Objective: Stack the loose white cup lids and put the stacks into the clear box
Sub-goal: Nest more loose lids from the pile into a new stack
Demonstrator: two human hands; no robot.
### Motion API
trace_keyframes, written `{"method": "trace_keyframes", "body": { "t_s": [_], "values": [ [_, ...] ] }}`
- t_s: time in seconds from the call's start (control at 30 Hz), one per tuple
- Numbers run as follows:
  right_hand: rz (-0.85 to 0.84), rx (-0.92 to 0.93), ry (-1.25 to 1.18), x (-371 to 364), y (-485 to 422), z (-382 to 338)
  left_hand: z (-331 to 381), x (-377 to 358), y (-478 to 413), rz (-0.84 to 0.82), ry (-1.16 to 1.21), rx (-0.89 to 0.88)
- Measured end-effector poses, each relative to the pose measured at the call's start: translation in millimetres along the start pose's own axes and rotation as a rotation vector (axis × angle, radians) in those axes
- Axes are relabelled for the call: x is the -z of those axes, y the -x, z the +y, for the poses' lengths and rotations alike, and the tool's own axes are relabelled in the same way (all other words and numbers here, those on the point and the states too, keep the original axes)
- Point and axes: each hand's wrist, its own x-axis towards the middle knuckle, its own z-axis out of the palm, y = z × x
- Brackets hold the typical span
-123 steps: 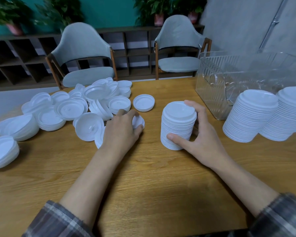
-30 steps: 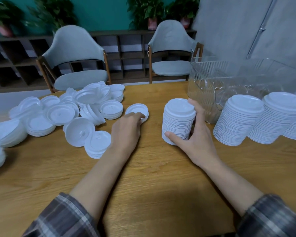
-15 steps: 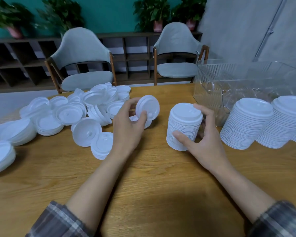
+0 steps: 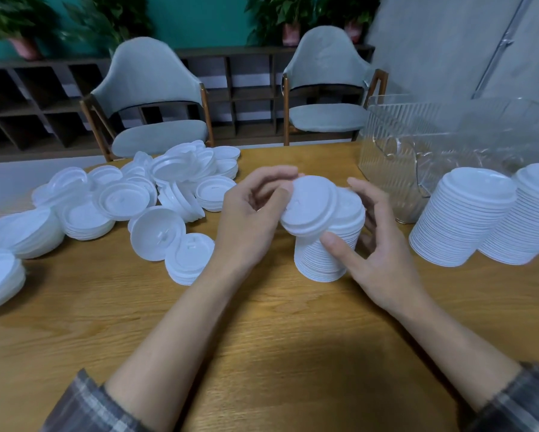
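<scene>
**A tilted lid over the middle stack**

The clear ribbed plastic box (image 4: 396, 169) stands at the far right of the light wooden table (image 4: 262, 353). Through its wavy walls I cannot tell what lies inside. Near it on the right stand a tall stack of white lids (image 4: 461, 216) and a second tall stack (image 4: 533, 213), close side by side.

In the middle, the left hand (image 4: 249, 219) pinches a white round plastic lid (image 4: 311, 207), with the thumb on its top face and the fingers curled behind. The lid is tilted over the shorter white stack of lids (image 4: 321, 260). I cannot tell if it is one lid or a few nested. The right hand (image 4: 377, 254) grips this shorter stack, thumb on the near side and fingers curved round the far side.

On the left spreads a loose heap of white lids (image 4: 168, 188), some nested, some upside down. Beyond the table stand two grey padded chairs (image 4: 149, 98) and a dark open shelf (image 4: 28, 98). The small marks on the lids are too small to read.
</scene>
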Motion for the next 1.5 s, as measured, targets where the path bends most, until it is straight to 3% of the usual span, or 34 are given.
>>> {"method": "trace_keyframes", "body": {
  "t_s": [0.33,0.43,0.57,0.67,0.83,1.03,1.33,1.5],
  "values": [
    [-0.023,0.06,0.064,-0.5,-0.1,1.9,0.9,-8.2,11.2,-0.137,-0.318,-0.046],
    [-0.025,0.043,0.025,-0.3,0.9,0.1,2.4,-4.2,10.7,-0.131,-0.271,-0.102],
    [-0.046,0.026,-0.034,-1.4,1.9,-2.5,4.3,-1.5,12.4,-0.295,-0.142,-0.138],
    [-0.052,0.044,-0.014,-0.9,1.3,-1.5,4.9,-6.5,15.2,-0.35,-0.173,-0.155],
    [-0.036,0.065,0.056,-1.5,0.5,0.2,3.1,-12.2,18.1,-0.337,-0.24,-0.084],
    [-0.047,0.06,0.04,0.0,1.4,0.0,-1.3,-11.6,14.3,-0.12,-0.206,-0.066],
    [-0.065,0.055,0.018,-1.5,2.0,0.2,1.2,-5.8,13.1,-0.317,-0.072,-0.011],
    [-0.081,0.071,0.045,-0.3,2.3,0.5,-0.4,-9.1,15.4,-0.297,-0.081,-0.003]
  ]
}}
